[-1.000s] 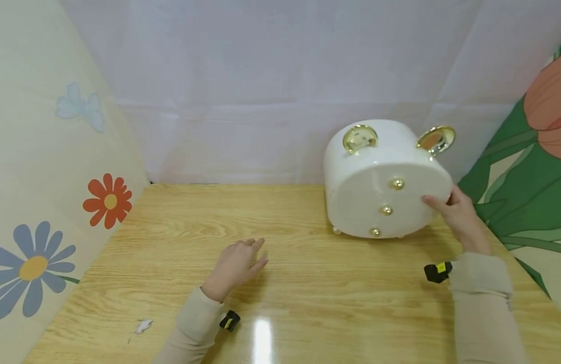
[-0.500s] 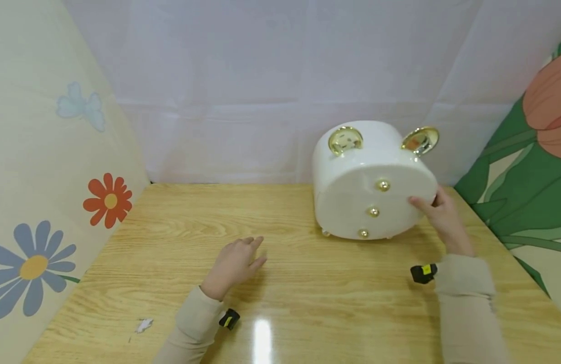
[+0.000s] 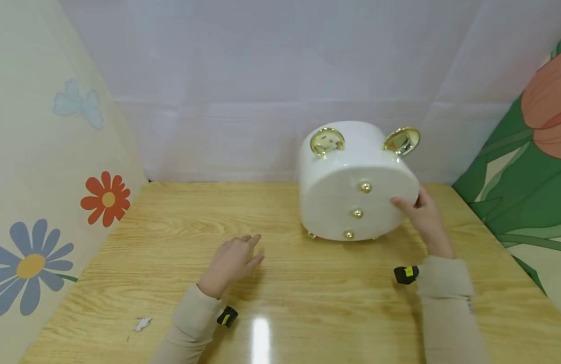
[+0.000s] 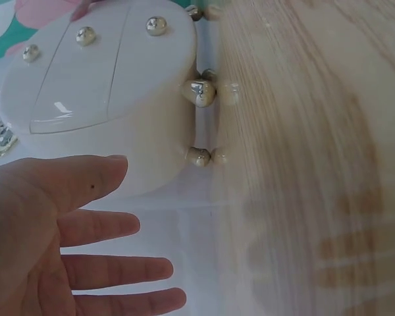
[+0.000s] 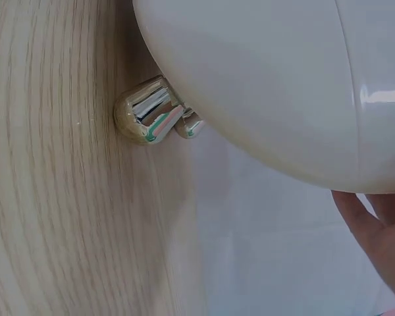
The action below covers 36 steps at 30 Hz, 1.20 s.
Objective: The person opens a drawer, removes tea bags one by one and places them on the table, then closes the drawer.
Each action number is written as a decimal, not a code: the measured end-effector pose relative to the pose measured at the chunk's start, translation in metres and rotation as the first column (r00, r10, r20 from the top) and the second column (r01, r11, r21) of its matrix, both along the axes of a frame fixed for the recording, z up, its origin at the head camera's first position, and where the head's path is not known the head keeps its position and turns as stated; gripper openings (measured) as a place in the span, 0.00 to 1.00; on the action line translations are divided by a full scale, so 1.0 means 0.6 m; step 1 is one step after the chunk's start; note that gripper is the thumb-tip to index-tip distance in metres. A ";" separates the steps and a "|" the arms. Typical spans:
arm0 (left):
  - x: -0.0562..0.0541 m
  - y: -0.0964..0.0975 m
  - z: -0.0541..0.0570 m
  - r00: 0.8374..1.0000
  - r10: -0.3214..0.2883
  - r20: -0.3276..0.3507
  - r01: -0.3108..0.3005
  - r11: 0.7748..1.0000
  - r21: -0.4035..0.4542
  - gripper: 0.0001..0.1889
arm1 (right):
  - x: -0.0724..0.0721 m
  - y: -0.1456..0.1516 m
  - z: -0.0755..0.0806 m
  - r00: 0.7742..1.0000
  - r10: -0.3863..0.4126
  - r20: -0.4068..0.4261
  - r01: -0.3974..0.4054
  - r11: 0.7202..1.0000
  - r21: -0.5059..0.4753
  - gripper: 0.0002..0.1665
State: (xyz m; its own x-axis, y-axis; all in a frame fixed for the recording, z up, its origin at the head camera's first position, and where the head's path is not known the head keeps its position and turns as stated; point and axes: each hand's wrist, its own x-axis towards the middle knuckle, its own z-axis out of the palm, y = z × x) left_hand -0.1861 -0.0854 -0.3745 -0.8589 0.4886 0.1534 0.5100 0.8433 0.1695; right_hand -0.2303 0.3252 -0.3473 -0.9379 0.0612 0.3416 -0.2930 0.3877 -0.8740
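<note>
A white rounded drawer box (image 3: 330,207) stands at the back of the table, right of the middle. It has gold knobs (image 3: 357,213) down its front and two gold ears (image 3: 401,141) on top. Seams between its drawers show in the left wrist view, along with short gold feet (image 4: 201,93) close over their reflections in the tabletop. My right hand (image 3: 427,222) grips the box's right side, thumb on the front and fingers round the edge, partly hidden. My left hand (image 3: 229,262) hovers over the table, fingers spread and holding nothing, left of the box.
The wood-grain table (image 3: 180,217) ends at a pale cloth (image 3: 225,141) hung behind it. Flower-printed panels flank it, with a red flower (image 3: 108,199) on the left and green leaves (image 3: 517,182) on the right. A small pale patch (image 3: 142,324) marks the table's front left.
The drawer box has moved left along the back of the table, with my right hand gripping it throughout. My left hand has barely moved.
</note>
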 end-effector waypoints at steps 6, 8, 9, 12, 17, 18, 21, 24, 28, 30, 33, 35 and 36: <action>-0.001 0.000 0.001 1.000 0.009 0.015 -0.009 1.000 -0.008 0.26 | -0.001 -0.018 0.001 1.000 -0.010 0.012 0.010 1.000 0.002 0.33; -0.001 0.000 0.001 1.000 0.010 0.014 -0.010 1.000 -0.012 0.26 | -0.002 -0.022 0.000 1.000 -0.009 0.018 0.009 1.000 -0.004 0.35; 0.000 0.000 0.001 1.000 0.012 0.015 -0.011 1.000 -0.013 0.26 | -0.002 -0.025 0.000 1.000 -0.007 0.020 0.007 1.000 -0.002 0.36; 0.000 0.002 0.002 1.000 0.014 0.016 -0.014 1.000 -0.016 0.26 | -0.004 -0.032 0.000 1.000 -0.007 0.020 0.007 1.000 -0.005 0.37; 0.001 0.002 0.002 1.000 0.013 0.014 -0.013 1.000 -0.011 0.26 | -0.005 -0.044 -0.002 1.000 -0.002 0.009 0.002 1.000 -0.004 0.37; 0.001 0.002 0.001 1.000 0.013 0.013 -0.012 1.000 -0.009 0.26 | -0.004 -0.047 -0.002 1.000 -0.003 0.007 0.003 1.000 -0.011 0.38; 0.002 0.002 0.000 1.000 0.009 0.010 -0.009 1.000 0.000 0.26 | -0.004 -0.053 -0.003 1.000 -0.006 -0.006 0.006 1.000 -0.026 0.38; 0.003 0.002 0.000 1.000 0.006 0.007 -0.006 1.000 0.003 0.26 | -0.005 -0.059 -0.004 1.000 -0.005 -0.022 0.004 0.999 -0.051 0.38; 0.003 0.004 0.001 1.000 0.010 0.009 -0.010 1.000 -0.005 0.26 | -0.008 -0.064 -0.007 0.999 0.005 -0.049 -0.009 0.996 -0.090 0.38; 0.003 0.008 0.002 1.000 0.015 0.013 -0.014 1.000 -0.011 0.26 | -0.010 -0.064 -0.008 0.998 0.011 -0.058 -0.016 0.995 -0.103 0.38; 0.004 0.015 0.004 1.000 0.021 0.014 -0.020 1.000 -0.020 0.26 | -0.012 -0.064 -0.008 0.997 0.017 -0.070 -0.025 0.993 -0.115 0.38; 0.005 0.019 0.005 1.000 0.024 0.015 -0.024 0.999 -0.024 0.26 | -0.012 -0.065 -0.008 0.997 0.025 -0.077 -0.033 0.993 -0.110 0.38; 0.005 0.021 0.006 1.000 0.027 0.016 -0.026 0.999 -0.027 0.26 | -0.012 -0.065 -0.009 0.996 0.029 -0.081 -0.038 0.993 -0.110 0.38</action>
State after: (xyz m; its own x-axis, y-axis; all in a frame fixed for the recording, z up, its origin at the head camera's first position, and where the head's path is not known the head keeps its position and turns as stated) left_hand -0.1834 -0.0729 -0.3710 -0.8740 0.4694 0.1259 0.4847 0.8609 0.1546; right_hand -0.2378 0.2864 -0.3524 -0.9103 0.0721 0.4076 -0.3742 0.2777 -0.8848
